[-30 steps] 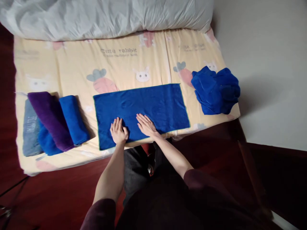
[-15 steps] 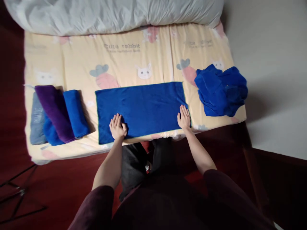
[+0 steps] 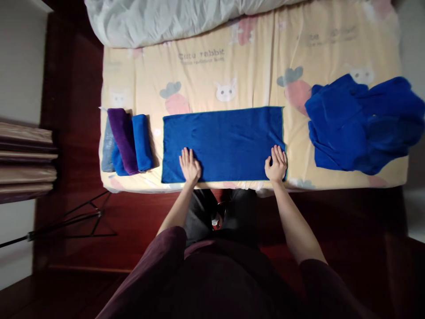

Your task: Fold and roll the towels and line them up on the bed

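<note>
A blue towel (image 3: 226, 137) lies spread flat on the bed near its front edge. My left hand (image 3: 190, 166) rests palm down on the towel's lower left part, fingers apart. My right hand (image 3: 276, 164) lies flat at the lower right corner, thumb spread from the fingers. To the left are rolled or folded cloths: a purple one (image 3: 123, 141), a blue one (image 3: 142, 142) and a grey one (image 3: 107, 150), with more blue under the purple. A crumpled heap of blue cloth (image 3: 361, 126) sits on the right.
The bed (image 3: 206, 95) has a cream sheet with rabbit and carrot prints. A pale quilt (image 3: 149, 22) lies along its far side. A black tripod (image 3: 83, 215) stands on the floor at the left, near striped curtain-like fabric (image 3: 26, 164).
The view has turned and shifted left, bringing the curtain-like fabric into sight. My right thumb is spread wider; both hands are still on the flat towel.
</note>
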`<state>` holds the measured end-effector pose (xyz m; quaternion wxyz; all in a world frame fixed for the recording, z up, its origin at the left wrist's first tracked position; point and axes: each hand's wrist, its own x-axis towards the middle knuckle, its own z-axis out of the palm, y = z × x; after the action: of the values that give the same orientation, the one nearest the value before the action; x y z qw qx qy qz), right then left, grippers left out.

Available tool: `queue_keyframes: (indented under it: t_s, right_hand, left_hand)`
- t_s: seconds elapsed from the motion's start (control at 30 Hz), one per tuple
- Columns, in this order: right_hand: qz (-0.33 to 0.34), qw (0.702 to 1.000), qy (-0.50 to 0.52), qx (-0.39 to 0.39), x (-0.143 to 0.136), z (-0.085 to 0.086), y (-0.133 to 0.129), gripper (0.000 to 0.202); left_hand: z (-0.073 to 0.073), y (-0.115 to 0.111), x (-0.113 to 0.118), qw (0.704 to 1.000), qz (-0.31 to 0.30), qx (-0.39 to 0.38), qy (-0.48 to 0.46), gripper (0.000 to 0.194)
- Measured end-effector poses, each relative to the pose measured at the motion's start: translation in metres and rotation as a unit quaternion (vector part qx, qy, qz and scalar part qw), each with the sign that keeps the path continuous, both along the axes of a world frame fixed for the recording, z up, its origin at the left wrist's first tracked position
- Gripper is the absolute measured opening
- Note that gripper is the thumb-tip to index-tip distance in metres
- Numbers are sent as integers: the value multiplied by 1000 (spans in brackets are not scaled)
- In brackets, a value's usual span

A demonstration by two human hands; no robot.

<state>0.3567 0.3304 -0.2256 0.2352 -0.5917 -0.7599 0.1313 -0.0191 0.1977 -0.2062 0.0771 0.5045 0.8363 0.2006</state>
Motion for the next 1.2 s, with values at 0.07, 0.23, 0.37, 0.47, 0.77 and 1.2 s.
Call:
queue_keyframes:
  t_s: [0.07, 0.23, 0.37, 0.47, 0.77, 1.2]
  right_hand:
    - [2, 1000, -3, 4, 1, -2, 0, 58]
    - [4, 1000, -13, 24, 4, -7, 2, 56]
    - [-2, 999, -12, 42, 5, -12, 3, 56]
    - [-3, 998, -8, 58, 5, -16, 4, 55]
    - [-3, 997, 5, 77, 4, -17, 4, 54]
    - [9, 993, 14, 118, 6, -17, 3, 53]
  left_hand:
    - [-4, 19, 61, 998, -57, 24, -12, 62]
    - [-11, 77, 223, 943, -328, 28, -48, 63]
    - [-11, 92, 209, 942, -335, 10, -34, 64]
    - [-8, 71, 120, 971, -240, 1, -12, 63]
    - [-1, -27, -94, 996, 66, -54, 25, 65]
    - [-19, 115, 150, 943, -332, 38, 4, 60]
